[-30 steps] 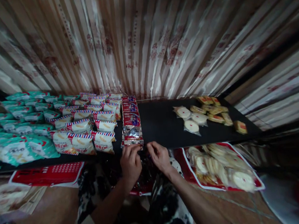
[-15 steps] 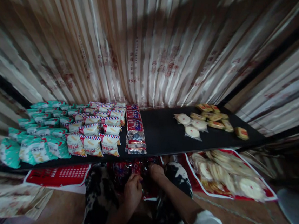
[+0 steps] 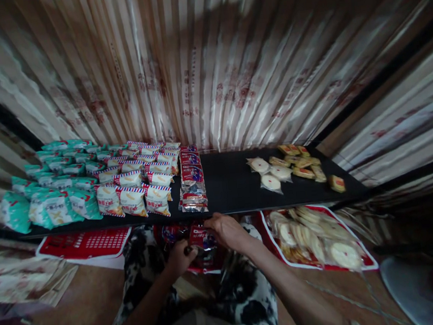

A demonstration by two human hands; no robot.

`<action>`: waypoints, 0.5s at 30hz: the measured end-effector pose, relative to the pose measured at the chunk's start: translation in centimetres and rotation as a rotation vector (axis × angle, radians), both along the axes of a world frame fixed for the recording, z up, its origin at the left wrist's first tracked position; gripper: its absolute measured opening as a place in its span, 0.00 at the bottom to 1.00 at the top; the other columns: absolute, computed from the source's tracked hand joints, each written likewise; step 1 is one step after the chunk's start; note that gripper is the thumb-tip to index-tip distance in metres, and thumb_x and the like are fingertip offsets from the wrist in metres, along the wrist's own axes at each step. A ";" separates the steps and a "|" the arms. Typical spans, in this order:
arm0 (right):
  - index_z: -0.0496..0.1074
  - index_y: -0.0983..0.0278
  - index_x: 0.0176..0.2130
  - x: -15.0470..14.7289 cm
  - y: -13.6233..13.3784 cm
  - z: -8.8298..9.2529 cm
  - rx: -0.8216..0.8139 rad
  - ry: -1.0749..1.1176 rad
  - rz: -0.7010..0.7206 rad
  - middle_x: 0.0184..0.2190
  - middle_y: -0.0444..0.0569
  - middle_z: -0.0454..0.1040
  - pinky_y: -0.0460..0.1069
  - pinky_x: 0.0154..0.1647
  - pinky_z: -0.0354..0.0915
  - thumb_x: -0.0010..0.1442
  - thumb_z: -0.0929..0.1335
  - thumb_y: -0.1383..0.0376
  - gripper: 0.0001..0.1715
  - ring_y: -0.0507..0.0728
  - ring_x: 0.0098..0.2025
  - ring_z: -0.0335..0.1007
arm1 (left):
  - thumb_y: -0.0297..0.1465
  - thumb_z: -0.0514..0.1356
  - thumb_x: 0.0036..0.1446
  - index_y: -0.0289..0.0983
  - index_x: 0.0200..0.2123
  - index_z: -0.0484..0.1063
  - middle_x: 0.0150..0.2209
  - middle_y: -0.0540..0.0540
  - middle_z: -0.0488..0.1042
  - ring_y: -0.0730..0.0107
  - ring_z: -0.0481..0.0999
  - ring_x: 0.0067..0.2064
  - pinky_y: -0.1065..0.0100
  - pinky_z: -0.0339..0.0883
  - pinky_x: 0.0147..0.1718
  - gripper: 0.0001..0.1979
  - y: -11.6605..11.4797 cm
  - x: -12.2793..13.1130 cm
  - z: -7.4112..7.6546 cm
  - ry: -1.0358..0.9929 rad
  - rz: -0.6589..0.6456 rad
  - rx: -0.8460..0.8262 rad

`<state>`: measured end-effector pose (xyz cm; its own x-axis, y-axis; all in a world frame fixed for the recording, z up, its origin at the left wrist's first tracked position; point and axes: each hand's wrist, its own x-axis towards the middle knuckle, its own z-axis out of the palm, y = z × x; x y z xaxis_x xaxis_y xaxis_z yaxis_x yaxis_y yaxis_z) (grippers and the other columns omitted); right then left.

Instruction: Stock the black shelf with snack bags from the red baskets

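Just below the front edge of the shelf, a red and dark snack packet [image 3: 201,237] with a shiny wrapper is between my hands. My right hand [image 3: 226,231] pinches its upper right side. My left hand [image 3: 180,259] is closed at its lower left side, and the fingers are partly in shadow. Under the packet is a dim red basket [image 3: 216,270] between my knees, with more red packets [image 3: 170,234] in it. On the shelf above, a column of similar red packets [image 3: 192,174] lies flat in a row.
The black shelf [image 3: 226,182] carries teal bags [image 3: 56,206], white and red bags [image 3: 133,201], round pale wafers [image 3: 271,182] and small yellow packs [image 3: 304,173]. Below it are a red basket of wafers [image 3: 344,255] and another red basket [image 3: 86,245]. A striped curtain hangs behind.
My right hand has risen toward the shelf edge, and a red packet now shows between my hands. My left hand has moved slightly left. The view has shifted a little.
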<state>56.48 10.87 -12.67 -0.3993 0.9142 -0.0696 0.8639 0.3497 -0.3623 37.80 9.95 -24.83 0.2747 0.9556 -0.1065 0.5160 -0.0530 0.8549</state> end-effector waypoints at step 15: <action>0.59 0.64 0.58 2.1 -0.2 -2.2 0.119 0.671 -0.704 0.44 0.55 0.75 0.57 0.44 0.68 0.57 0.64 0.51 0.34 0.62 0.45 0.72 | 0.43 0.58 0.49 0.34 0.37 0.72 0.33 0.45 0.77 0.65 0.75 0.36 0.67 0.68 0.37 0.18 3.0 2.4 6.2 -0.493 0.041 -0.197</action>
